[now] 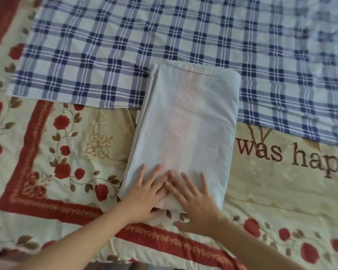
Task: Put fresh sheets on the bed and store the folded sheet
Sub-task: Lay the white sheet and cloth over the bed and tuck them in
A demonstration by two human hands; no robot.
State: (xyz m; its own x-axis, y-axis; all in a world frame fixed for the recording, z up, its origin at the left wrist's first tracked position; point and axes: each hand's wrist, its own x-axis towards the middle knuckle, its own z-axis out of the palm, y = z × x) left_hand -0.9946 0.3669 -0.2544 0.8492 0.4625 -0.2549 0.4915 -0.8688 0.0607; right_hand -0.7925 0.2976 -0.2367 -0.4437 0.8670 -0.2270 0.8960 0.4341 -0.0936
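A pale blue-white folded sheet (185,121) lies as a long rectangle across the middle of the bed, its far end with a scalloped trim. My left hand (144,195) rests flat on its near left corner, fingers spread, a ring on one finger. Beside it, my right hand (193,201) lies flat on the near edge of the same sheet, thumb off the cloth on the cover below. The fingertips of both hands touch. Neither hand grips the fabric.
A blue and white checked sheet (125,45) covers the far part of the bed. Under it lies a cream cover with red roses and a red border (57,152), with brown lettering (293,156) on the right. The bed's near edge runs along the bottom.
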